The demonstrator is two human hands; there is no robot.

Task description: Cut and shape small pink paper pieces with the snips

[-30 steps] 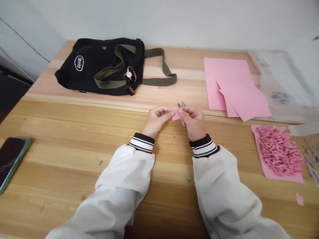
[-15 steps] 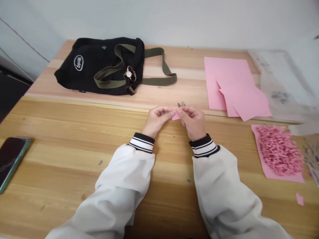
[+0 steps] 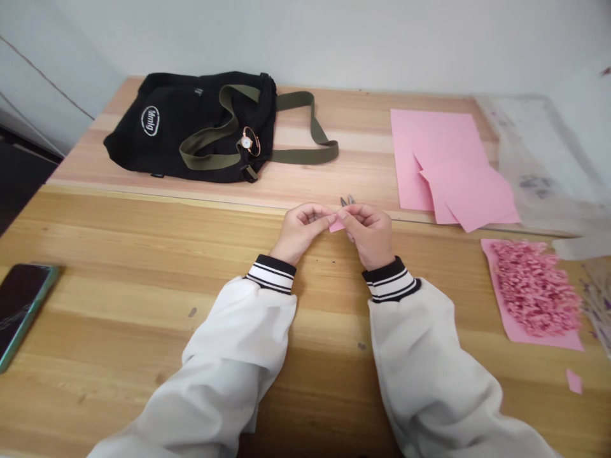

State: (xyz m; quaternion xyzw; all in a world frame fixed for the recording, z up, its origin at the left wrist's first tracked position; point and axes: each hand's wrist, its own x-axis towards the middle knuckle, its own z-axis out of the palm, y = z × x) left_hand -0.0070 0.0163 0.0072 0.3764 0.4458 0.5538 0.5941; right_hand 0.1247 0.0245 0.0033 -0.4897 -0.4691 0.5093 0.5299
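Observation:
Between the fingertips of both hands is a small piece of pink paper (image 3: 337, 226), mostly covered by the fingers. My left hand (image 3: 304, 230) pinches its left side with thumb and index finger. On the other side, my right hand (image 3: 368, 232) is closed on the paper in the same way. Just behind the right hand, two grey metal tips of a tool (image 3: 351, 200) stick out; the rest of it is largely hidden by that hand, and I cannot tell its kind.
A black bag (image 3: 205, 121) with a watch (image 3: 247, 142) on it lies at the back left. Pink paper sheets (image 3: 434, 137) and clear plastic wrap (image 3: 544, 184) lie back right. Pink shreds (image 3: 537, 289) rest on paper at right, near a pink scrap (image 3: 574, 381). A phone (image 3: 23, 299) lies left.
The pink paper has shifted very slightly between the fingertips. Both hands stay in the same place, and the other things have not moved.

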